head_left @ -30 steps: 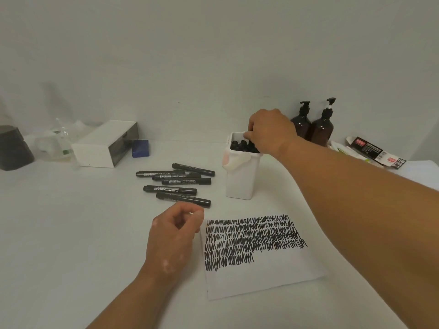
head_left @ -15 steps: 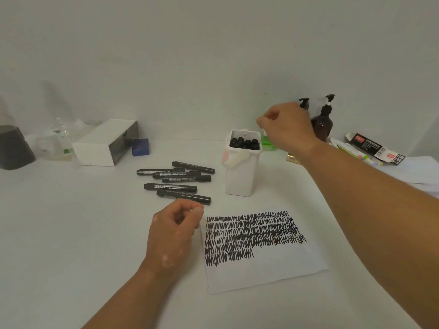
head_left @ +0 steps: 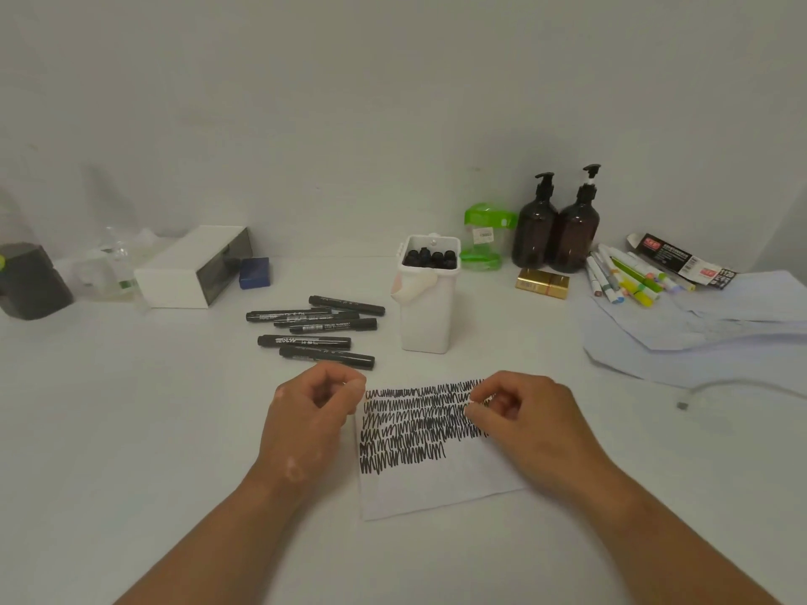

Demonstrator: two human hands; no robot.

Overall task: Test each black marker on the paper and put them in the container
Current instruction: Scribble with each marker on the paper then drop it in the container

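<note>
Both hands empty, fingers loosely curled: left hand (head_left: 312,414) just left of the scribbled paper (head_left: 436,484), right hand (head_left: 526,419) over its right edge; six black markers (head_left: 316,329) lie left of the white container (head_left: 430,318), which holds more

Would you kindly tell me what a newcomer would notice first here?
First comes the paper at centre front, covered in dense black scribbles, with the left hand at its left edge and the right hand over its right side, both loosely curled. Behind it stands the white container of markers, with six loose markers lying to its left.
</note>
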